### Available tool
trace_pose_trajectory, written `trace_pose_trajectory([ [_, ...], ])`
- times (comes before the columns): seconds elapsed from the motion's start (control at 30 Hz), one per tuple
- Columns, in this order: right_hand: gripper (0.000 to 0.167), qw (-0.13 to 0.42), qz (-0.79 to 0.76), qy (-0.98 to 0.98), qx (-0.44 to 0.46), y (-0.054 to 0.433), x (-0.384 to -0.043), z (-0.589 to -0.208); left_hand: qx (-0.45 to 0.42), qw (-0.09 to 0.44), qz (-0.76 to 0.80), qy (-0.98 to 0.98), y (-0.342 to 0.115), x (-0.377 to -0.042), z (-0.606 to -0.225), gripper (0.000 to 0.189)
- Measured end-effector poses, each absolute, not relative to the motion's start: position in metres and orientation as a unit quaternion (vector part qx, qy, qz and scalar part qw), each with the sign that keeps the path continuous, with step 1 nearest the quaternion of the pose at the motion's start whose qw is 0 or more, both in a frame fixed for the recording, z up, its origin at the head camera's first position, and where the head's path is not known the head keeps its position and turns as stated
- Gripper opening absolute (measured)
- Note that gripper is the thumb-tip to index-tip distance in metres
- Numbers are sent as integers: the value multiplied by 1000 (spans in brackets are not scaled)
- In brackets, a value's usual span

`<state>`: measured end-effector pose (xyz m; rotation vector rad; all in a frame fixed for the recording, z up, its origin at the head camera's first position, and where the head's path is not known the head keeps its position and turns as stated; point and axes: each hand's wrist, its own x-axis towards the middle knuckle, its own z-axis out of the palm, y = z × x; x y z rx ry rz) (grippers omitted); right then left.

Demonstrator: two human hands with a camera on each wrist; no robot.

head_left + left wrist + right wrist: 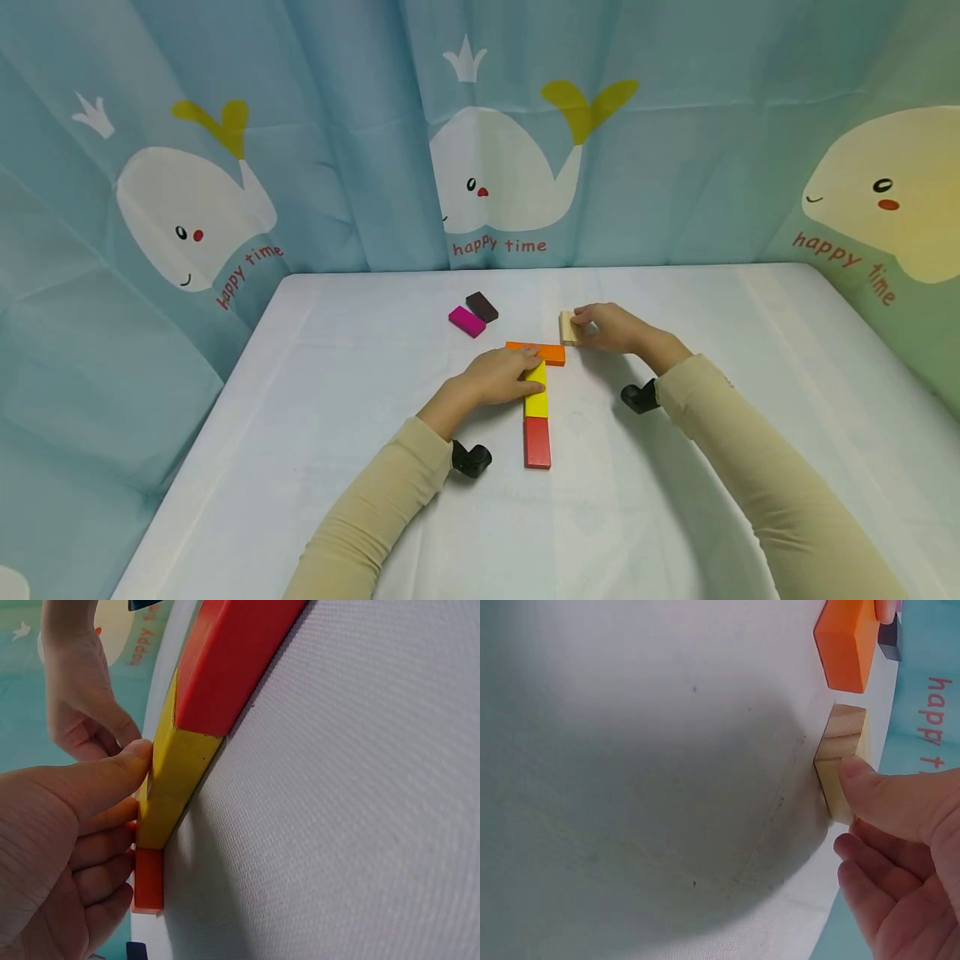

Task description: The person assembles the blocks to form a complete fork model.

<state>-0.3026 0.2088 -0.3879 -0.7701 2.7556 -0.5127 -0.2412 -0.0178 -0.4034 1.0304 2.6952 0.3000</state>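
Note:
Flat rectangular blocks lie on the white table. A red block (537, 443) and a yellow block (536, 406) meet end to end in a line, and an orange block (555, 356) lies crosswise at the yellow one's far end. My left hand (495, 377) rests on them, its thumb (124, 771) touching the yellow block and its fingers reaching the orange one, which they partly cover. To the right, my right hand (611, 327) pinches a plain wooden block (842, 735) near one end. That block is beyond the orange block's right end, with a small gap between them.
A magenta block (467, 322) and a dark brown block (482, 307) lie close together farther back, left of the orange block. Behind the table (360, 333) hangs a blue curtain (360, 167) printed with whales. Black wrist devices sit beneath both sleeves.

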Motion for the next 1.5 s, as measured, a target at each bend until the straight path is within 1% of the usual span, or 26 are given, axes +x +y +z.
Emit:
trace_pose_trajectory([
  [0.87, 41, 125, -191, 943, -243, 200, -296, -389, 350, 122, 120, 921, -19, -240, -402, 53],
  [1.27, 41, 110, -183, 942, -260, 199, -293, -386, 352, 116, 116, 922, -19, -242, -401, 53],
  [1.5, 39, 112, -185, 938, -270, 202, -292, -385, 357, 118, 117, 919, -18, -241, -400, 52],
])
